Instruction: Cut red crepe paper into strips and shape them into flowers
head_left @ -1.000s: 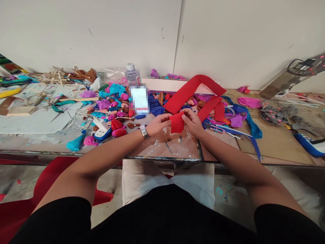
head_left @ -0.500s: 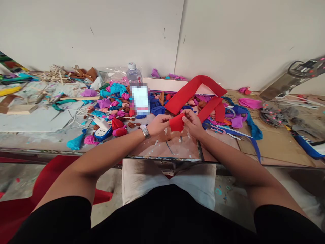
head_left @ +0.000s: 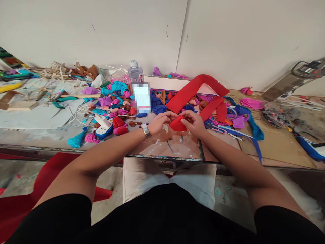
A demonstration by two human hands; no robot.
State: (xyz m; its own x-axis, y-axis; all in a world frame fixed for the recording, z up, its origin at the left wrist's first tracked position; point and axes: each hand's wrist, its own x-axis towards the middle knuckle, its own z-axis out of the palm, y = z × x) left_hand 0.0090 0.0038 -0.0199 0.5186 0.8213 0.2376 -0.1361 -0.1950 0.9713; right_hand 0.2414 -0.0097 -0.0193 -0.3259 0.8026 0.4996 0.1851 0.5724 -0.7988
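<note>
Head view: left hand [head_left: 157,124] and right hand [head_left: 196,124] meet over the front of the desk [head_left: 144,147], red piece [head_left: 177,125] between them. Step in hand, my read: shaping or folding the small piece in the air, 2 hands on the job. Next move on it calls for a firm pinch on the right edge and a clean hold on the left one, so the cloth doesn't slip or skew.

Right fingers: closed in a pinch, thumb on the near face, piece's upper right edge caught. Left fingers: curled, part open, thumb and index slightly apart at the piece's left edge. Touching or just beside it, can't tell; grip unconfirmed.

Piece hangs above the desk, looks soft and thin, lower edge free. Fold count unreadable at this size.

Around it: long red strip [head_left: 185,93] lies bent behind the hands, on top of the coloured scraps [head_left: 111,101]. Scissors [head_left: 218,129] just beyond the right wrist, by the blue strip [head_left: 257,149]. Bottle [head_left: 136,74] stands behind the blurred screen [head_left: 142,99]. Socket block [head_left: 103,130] left of the left wrist, plug in it. Watch [head_left: 145,130] on the left wrist.
</note>
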